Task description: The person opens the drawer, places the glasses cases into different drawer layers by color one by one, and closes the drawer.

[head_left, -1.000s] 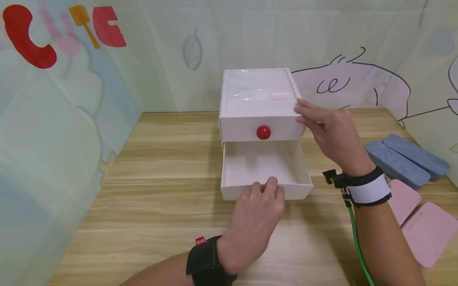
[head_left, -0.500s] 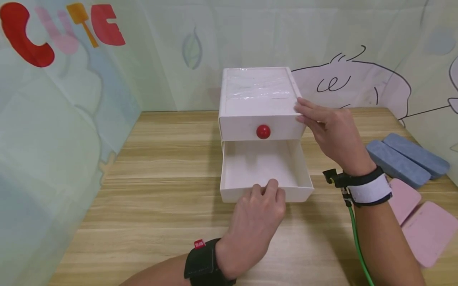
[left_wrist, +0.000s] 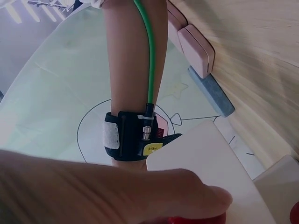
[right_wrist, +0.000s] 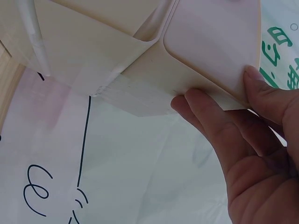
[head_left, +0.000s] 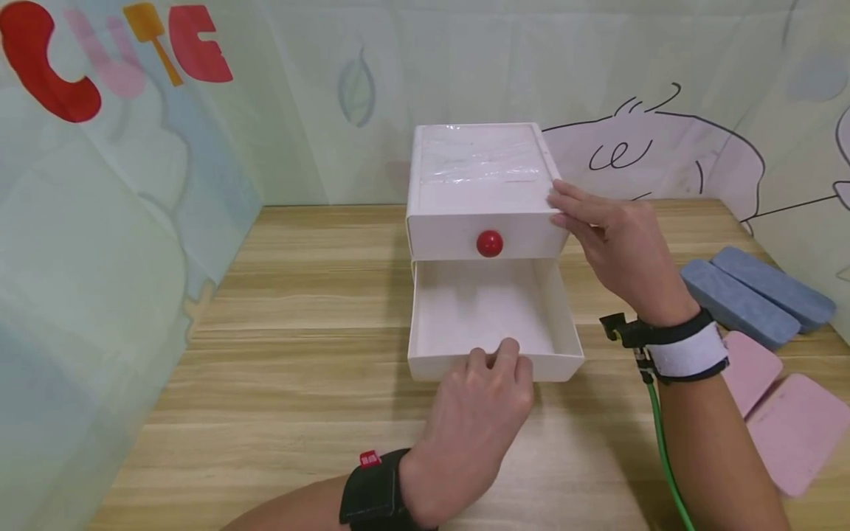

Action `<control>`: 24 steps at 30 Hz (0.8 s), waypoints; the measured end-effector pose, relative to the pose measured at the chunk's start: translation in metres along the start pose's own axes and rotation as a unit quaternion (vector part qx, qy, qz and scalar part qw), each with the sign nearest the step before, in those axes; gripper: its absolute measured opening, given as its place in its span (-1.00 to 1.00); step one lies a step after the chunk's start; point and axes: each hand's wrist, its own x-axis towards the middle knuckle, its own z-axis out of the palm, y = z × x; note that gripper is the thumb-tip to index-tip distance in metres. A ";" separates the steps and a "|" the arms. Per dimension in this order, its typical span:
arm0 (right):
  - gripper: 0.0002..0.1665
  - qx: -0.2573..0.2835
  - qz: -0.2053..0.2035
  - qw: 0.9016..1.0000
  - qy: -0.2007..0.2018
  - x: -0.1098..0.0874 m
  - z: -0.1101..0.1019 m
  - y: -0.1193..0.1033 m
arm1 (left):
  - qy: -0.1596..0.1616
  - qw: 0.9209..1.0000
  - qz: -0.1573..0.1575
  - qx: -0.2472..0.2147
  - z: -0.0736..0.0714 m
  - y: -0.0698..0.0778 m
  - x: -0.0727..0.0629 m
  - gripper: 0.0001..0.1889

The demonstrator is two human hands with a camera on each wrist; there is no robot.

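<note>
A small white two-drawer box (head_left: 481, 199) stands on the table, clear film over its top. Its upper drawer (head_left: 441, 237) is shut and has a red knob (head_left: 489, 243). Below it, the lower drawer (head_left: 425, 367) is pulled out, with nothing in it. My left hand (head_left: 474, 428) is at the lower drawer's front, fingers curled over it. In the left wrist view its thumb lies over a red knob (left_wrist: 198, 220), mostly hidden. With my right hand (head_left: 620, 251) I hold the box's right front corner; the right wrist view shows the thumb (right_wrist: 264, 95) opposite the fingers.
Two blue blocks (head_left: 744, 304) lie to the right, behind my right forearm. Nearer are two pink pieces (head_left: 800, 431), partly covered by that arm. A printed cloth backdrop (head_left: 305, 110) rises behind the wooden table (head_left: 299, 317) and at its sides.
My left hand has drawn the lower drawer a little further out, toward me. The right hand keeps its hold on the box's corner.
</note>
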 end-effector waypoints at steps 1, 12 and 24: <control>-0.53 0.000 0.000 1.000 0.000 0.000 0.000 0.000 | 0.001 1.000 -0.001 0.003 0.000 0.000 0.000 -0.85; -0.54 0.001 0.001 1.000 0.001 0.000 0.000 0.000 | 0.010 1.000 -0.002 0.011 -0.001 0.003 -0.002 -0.85; -0.55 -0.006 -0.007 1.000 0.006 0.000 0.000 0.001 | 0.004 1.000 0.003 -0.001 -0.004 0.004 -0.004 -0.88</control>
